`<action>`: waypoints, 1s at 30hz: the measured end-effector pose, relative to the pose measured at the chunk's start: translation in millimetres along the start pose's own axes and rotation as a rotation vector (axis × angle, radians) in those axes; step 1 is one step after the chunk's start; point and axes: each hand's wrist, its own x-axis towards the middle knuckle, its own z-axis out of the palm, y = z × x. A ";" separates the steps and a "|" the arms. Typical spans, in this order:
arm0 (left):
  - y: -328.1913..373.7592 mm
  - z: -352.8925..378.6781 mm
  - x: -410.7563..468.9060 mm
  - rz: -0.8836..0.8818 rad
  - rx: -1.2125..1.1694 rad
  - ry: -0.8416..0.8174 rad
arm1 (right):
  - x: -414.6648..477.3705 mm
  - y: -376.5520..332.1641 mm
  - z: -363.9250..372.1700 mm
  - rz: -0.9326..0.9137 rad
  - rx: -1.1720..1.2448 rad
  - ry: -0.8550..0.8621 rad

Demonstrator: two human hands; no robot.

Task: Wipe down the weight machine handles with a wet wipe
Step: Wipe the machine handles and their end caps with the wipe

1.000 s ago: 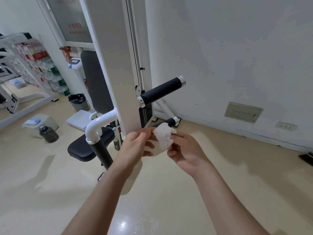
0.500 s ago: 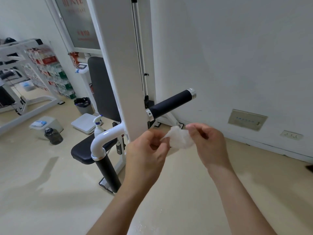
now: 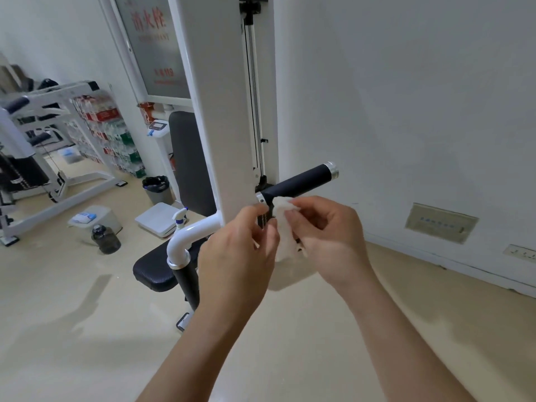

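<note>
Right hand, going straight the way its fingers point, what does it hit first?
Probably the left hand, pinching the same wet wipe just ahead of the right hand; the black handle sits above that line, though depth is unclear.

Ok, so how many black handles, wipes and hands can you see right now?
Black handles: 2, the sideways handle and the downward handle
Wet wipes: 1, the wet wipe
Hands: 2, the left hand and the right hand, both holding the wipe
Total: 5
</note>
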 end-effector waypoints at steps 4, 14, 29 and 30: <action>-12.8 1.6 9.2 0.017 0.217 -0.047 | 29.5 -5.1 26.5 -0.170 -0.275 0.096; -6.2 7.4 21.1 0.119 0.616 -0.217 | 56.4 -12.0 44.5 -0.295 -1.096 -0.066; -7.8 8.3 18.7 0.153 0.458 -0.220 | 59.9 -24.7 20.0 -0.530 -1.209 -0.401; -8.3 9.3 17.5 0.132 0.420 -0.206 | 60.8 -26.6 19.3 -0.489 -1.181 -0.406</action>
